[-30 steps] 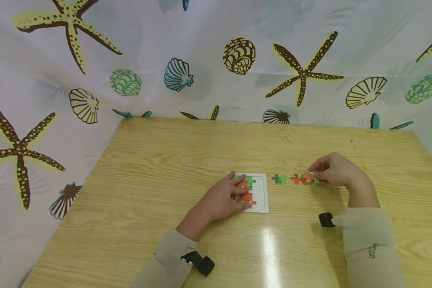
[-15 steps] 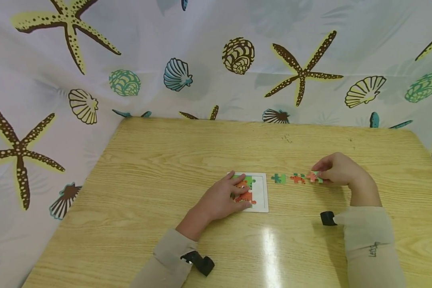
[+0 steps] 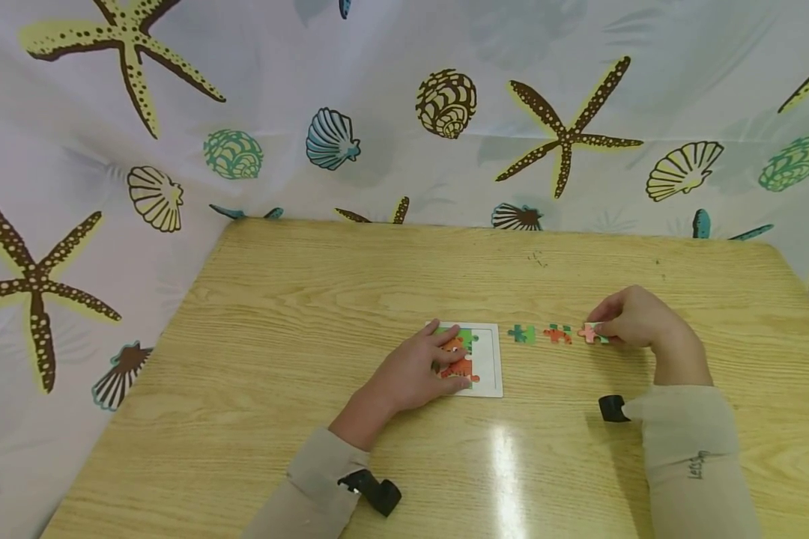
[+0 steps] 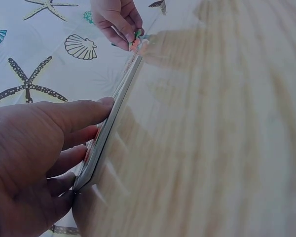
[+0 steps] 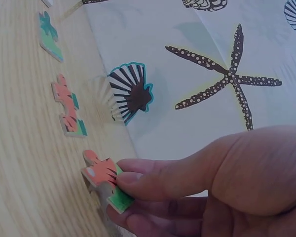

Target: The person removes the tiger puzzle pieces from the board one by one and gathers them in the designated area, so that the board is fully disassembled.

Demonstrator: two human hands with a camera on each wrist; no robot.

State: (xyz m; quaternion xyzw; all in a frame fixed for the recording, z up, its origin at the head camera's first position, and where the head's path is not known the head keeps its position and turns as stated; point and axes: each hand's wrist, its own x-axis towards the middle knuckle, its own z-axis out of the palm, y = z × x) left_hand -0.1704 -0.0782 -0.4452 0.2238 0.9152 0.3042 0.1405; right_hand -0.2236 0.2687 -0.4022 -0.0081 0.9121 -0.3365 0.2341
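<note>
My left hand [image 3: 414, 370] rests with spread fingers on the left part of a small white puzzle board [image 3: 488, 363]. Under those fingers lies a joined orange and green part of the picture [image 3: 457, 367], partly hidden; the board's right part is blank. In the left wrist view the thumb [image 4: 89, 114] touches the board's edge. My right hand [image 3: 640, 318] pinches an orange and green puzzle piece [image 5: 102, 173] between thumb and fingers, tilted close over the table. Left of it lie an orange striped piece [image 3: 557, 335] and a green piece [image 3: 522, 335], apart from each other.
The wooden table [image 3: 310, 299] meets a hanging cloth [image 3: 391, 112] printed with shells and starfish at its back and sides. Black wrist mounts [image 3: 377, 495] stick out from both sleeves.
My right hand has drawn its puzzle piece slightly right, away from the orange striped piece it overlapped, and tilted it. The left hand and board look unchanged.
</note>
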